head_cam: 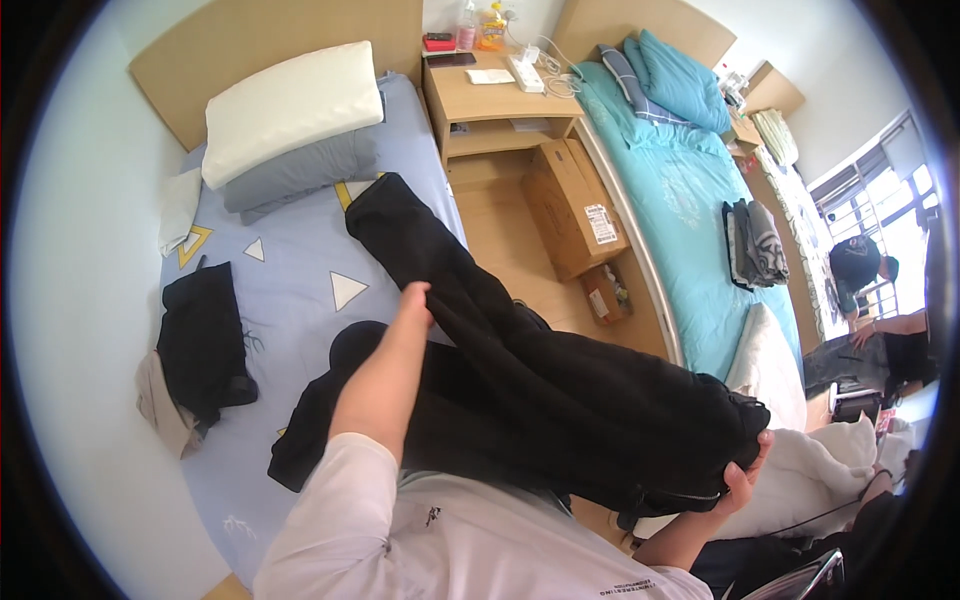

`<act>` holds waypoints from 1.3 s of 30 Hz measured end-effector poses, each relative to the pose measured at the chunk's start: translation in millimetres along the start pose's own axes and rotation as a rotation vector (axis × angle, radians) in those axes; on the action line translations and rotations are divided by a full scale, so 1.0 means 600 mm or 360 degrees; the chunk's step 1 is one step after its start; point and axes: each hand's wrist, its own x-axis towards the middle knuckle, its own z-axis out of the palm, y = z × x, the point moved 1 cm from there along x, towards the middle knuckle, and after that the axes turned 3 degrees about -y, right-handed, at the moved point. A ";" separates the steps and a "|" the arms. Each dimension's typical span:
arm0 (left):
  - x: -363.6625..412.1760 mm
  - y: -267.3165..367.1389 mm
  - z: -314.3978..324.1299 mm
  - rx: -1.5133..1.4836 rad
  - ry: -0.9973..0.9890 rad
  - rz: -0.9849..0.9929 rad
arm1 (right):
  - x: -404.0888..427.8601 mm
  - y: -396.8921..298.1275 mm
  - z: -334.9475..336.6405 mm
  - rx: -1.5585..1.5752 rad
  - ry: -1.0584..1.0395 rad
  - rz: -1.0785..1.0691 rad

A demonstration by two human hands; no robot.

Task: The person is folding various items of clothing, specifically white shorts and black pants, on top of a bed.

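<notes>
Black trousers (570,397) stretch across the front of my body, one leg reaching up over the bed with the blue sheet (300,247). On the right, my right hand (742,480) grips the waist end, near a zipper. My left hand (421,294) is at the edge of the upper leg; its fingers are mostly hidden by the cloth, so its grip is unclear. The other trouser leg lies below, partly behind my left forearm. Folded black clothing (202,337) rests on the bed at the left, over a beige cloth (159,405).
Pillows (292,112) are stacked at the bed's head. A wooden nightstand (465,97) and a cardboard box (574,210) stand between this bed and a turquoise bed (675,202) with folded clothes (754,244). Other people (855,270) are at the far right.
</notes>
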 end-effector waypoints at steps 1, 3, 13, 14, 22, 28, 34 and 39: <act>0.012 0.041 -0.015 -0.0196 -0.0243 0.0051 | 0.005 0.005 -0.009 0.0014 -0.0031 0.0009; -0.022 0.132 0.014 -0.0177 -0.0490 0.0464 | 0.011 0.012 -0.021 -0.0001 0.0082 0.0093; -0.558 0.541 0.148 -0.0100 -0.1060 0.1516 | 0.065 0.093 0.012 0.0265 -0.0070 0.0323; -0.566 0.567 0.132 -0.0054 -0.1136 0.1592 | 0.069 0.100 0.024 0.0292 -0.0089 0.0387; -0.310 0.481 -0.088 0.1811 0.0251 0.0527 | 0.092 0.156 0.087 0.0038 -0.0295 0.0691; -0.299 0.171 -0.241 0.1963 -0.0130 0.1132 | 0.123 0.197 0.094 -0.0374 -0.0203 0.0766; -0.494 0.019 -0.285 0.2525 0.0271 0.2357 | 0.162 0.232 0.050 -0.0320 0.0113 0.0886; -0.543 -0.073 -0.265 0.2725 -0.0685 0.2132 | 0.196 0.267 0.044 -0.0212 0.0293 0.0902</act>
